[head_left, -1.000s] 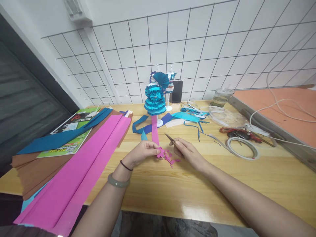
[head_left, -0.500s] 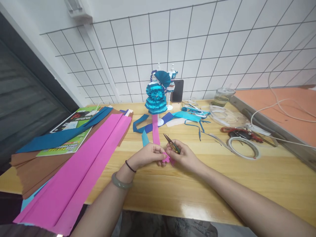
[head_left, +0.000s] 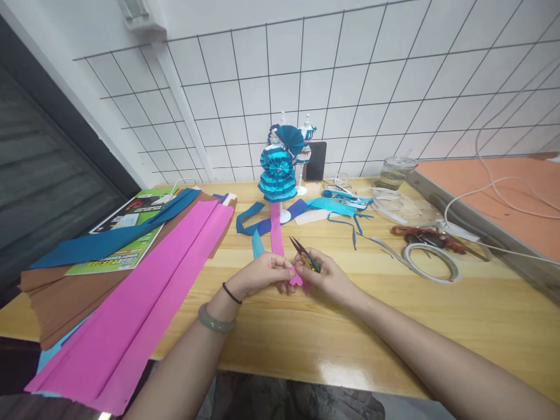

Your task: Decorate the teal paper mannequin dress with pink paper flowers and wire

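Close together over the middle of the table, my left hand (head_left: 272, 272) and my right hand (head_left: 324, 274) are both closed. Between the left thumb and fingers is a small pink paper piece (head_left: 296, 279) with a scalloped edge; the right fingertips lie against its other side. Small scissors (head_left: 305, 254) with dark pointed blades rest in my right hand, tips pointing away from me. A bit of pink also shows under the right fingers. Just beyond the hands, a pink paper strip (head_left: 277, 233) runs toward a doll-sized dress form (head_left: 279, 169) dressed in shiny teal pleated paper.
Long pink paper sheets (head_left: 144, 303), brown sheets (head_left: 83, 303) and a magazine (head_left: 118, 251) cover the left side. Behind stand a second small form (head_left: 305, 149) and a phone (head_left: 315, 162). To the right are teal scraps (head_left: 336, 205), a tape roll (head_left: 431, 262) and a glass jar (head_left: 397, 171).
The scalloped pink piece shows a little more clearly between my fingers. Both hands stay in nearly the same place, and the scissors remain in my right hand.
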`<state>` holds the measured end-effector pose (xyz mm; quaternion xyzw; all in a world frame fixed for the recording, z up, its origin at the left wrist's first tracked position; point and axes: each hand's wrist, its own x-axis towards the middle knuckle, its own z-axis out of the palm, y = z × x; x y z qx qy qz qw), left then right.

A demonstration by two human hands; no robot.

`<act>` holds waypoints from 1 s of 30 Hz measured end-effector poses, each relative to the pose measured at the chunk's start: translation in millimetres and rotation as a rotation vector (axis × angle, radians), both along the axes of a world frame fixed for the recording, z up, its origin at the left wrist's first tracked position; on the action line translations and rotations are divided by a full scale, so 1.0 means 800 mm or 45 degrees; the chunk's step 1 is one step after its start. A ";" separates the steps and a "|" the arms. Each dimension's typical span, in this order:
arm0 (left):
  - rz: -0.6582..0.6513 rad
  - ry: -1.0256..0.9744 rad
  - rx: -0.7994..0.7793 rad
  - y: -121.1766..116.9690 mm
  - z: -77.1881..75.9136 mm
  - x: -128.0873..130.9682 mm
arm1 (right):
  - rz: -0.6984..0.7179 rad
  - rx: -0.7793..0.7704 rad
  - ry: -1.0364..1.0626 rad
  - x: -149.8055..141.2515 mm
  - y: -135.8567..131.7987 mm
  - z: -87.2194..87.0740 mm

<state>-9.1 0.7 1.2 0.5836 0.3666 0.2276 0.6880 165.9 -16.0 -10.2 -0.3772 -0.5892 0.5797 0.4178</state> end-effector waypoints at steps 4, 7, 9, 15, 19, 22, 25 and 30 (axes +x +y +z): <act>0.138 -0.114 -0.101 0.001 0.004 -0.002 | -0.078 -0.055 0.092 0.002 0.002 0.003; 0.147 -0.125 -0.099 0.001 0.004 -0.001 | -0.125 -0.074 0.093 0.001 0.002 0.006; 0.087 -0.079 -0.054 0.001 0.002 0.002 | -0.141 -0.082 0.098 0.000 0.001 0.007; 0.072 -0.012 -0.001 0.000 0.001 0.005 | -0.107 -0.159 0.195 0.002 0.007 0.000; 0.099 -0.032 -0.018 0.001 0.001 0.004 | -0.110 -0.115 0.176 0.005 0.010 -0.001; 0.084 -0.024 -0.029 0.001 0.001 0.003 | -0.157 -0.072 0.064 0.004 0.006 0.002; 0.061 -0.026 -0.047 0.000 0.002 0.001 | -0.182 -0.063 0.018 0.002 0.004 0.005; 0.126 -0.098 -0.061 0.000 0.002 0.000 | -0.303 0.088 -0.099 0.004 0.008 0.003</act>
